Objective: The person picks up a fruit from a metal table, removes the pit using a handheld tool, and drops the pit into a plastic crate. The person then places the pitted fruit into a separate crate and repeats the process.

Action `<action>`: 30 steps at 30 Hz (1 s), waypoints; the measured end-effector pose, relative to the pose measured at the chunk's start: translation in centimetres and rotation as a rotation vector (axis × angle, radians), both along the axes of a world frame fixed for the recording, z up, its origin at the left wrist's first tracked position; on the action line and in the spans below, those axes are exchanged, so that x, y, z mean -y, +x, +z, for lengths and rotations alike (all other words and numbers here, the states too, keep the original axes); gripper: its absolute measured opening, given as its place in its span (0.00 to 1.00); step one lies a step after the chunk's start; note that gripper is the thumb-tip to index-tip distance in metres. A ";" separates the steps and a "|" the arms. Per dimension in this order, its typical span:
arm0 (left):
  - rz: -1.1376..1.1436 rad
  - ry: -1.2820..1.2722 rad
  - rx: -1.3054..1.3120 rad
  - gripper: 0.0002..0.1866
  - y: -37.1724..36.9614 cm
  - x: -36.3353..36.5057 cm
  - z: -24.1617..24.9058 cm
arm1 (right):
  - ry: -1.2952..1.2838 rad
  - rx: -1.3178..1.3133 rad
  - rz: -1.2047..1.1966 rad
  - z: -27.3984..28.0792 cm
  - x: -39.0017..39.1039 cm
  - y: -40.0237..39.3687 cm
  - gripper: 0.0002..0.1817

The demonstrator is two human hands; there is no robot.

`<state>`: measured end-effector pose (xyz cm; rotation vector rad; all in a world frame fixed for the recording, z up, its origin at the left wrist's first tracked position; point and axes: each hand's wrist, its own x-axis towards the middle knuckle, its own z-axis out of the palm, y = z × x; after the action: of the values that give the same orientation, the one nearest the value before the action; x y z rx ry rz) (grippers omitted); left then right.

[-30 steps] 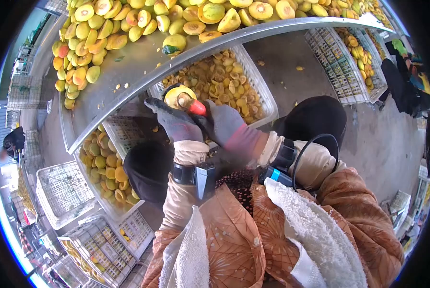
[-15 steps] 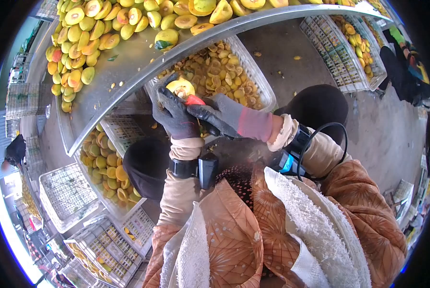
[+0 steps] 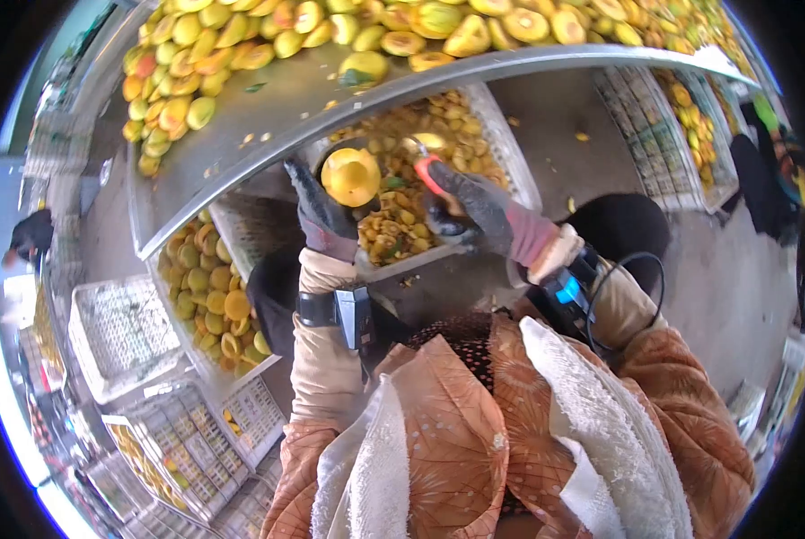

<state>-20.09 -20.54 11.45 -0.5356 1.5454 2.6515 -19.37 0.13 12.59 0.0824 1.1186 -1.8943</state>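
Observation:
My left hand (image 3: 327, 216), in a dark grey glove, holds a yellow peach half (image 3: 351, 177) with its hollowed cut face up. To the right, my gloved right hand (image 3: 481, 205) is closed around a red-handled tool (image 3: 433, 174). A short metal end shows at the tool's tip, and a blurred yellow piece (image 3: 430, 141) appears beside it. Both hands are over a white crate (image 3: 501, 148) of yellow fruit scraps, just in front of the metal table (image 3: 308, 85). Many peach halves (image 3: 402, 42) are heaped on that table.
The table's raised metal rim (image 3: 268, 148) curves across in front. Left of my knees stands a crate of peaches (image 3: 209, 292), with a white crate (image 3: 124, 332) beyond it. More fruit crates (image 3: 649, 135) are at the right, near another person (image 3: 761, 180).
My hands have moved apart: the right hand with the tool has gone right, away from the peach half. The peach half's cut face now shows fully. The view has shifted slightly.

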 end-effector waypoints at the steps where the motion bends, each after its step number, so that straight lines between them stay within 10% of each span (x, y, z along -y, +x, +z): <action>1: -0.058 -0.110 -0.063 0.36 0.5 2.3 0.0 | -0.014 -0.009 0.036 -0.6 0.0 -0.2 0.26; 3: 0.021 -0.131 -0.167 0.33 2.5 5.8 1.3 | 0.877 -0.530 0.145 -1.8 0.5 -0.3 0.29; 5: 0.396 -0.451 -0.029 0.23 3.0 10.8 0.0 | 0.854 -0.681 0.195 -2.9 1.2 0.0 0.29; 6: 0.241 -1.367 -0.194 0.23 4.2 17.3 -2.9 | 0.860 -0.806 0.217 -2.9 0.5 0.0 0.30; 7: 0.349 -0.897 0.058 0.22 4.9 17.0 0.5 | 0.838 -0.673 0.184 -0.9 0.6 0.0 0.27; 8: 0.193 -1.461 -0.184 0.20 5.8 24.9 -3.9 | 0.863 -0.675 0.150 -0.4 0.3 -0.1 0.27; 9: 0.226 -1.480 0.262 0.20 6.5 21.4 1.7 | 0.830 -0.664 0.128 -0.3 0.3 -0.2 0.27; 10: 0.242 -2.104 0.398 0.20 6.9 20.4 3.3 | 0.791 -0.654 0.110 -0.2 0.5 -0.2 0.26; 12: 0.416 -2.154 0.080 0.18 3.9 16.9 5.9 | 0.768 -0.707 0.026 -0.9 0.9 -0.1 0.26; 15: 0.167 -1.460 -0.363 0.15 -3.4 8.5 8.3 | 0.731 -0.620 -0.009 -0.3 1.2 -0.4 0.23; 23: -0.586 -2.140 0.058 0.34 -17.0 -3.7 6.4 | 0.705 -0.707 -0.028 -0.2 0.5 -0.4 0.19; 26: -0.581 -1.697 -0.050 0.37 -17.0 -1.1 7.7 | 0.612 -0.629 -0.149 0.8 -0.2 -0.3 0.19; 28: -0.597 -1.213 -0.614 0.30 -12.2 1.5 9.4 | 0.583 -0.662 -0.239 0.2 -0.3 -0.6 0.20; 30: -0.422 -0.476 -0.290 0.18 -8.9 1.5 9.7 | 0.558 -0.693 -0.313 0.0 -0.2 -0.9 0.21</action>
<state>-29.04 -22.05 21.18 0.1768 2.1026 2.1130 -20.24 0.33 12.63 -0.1053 2.1996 -1.8650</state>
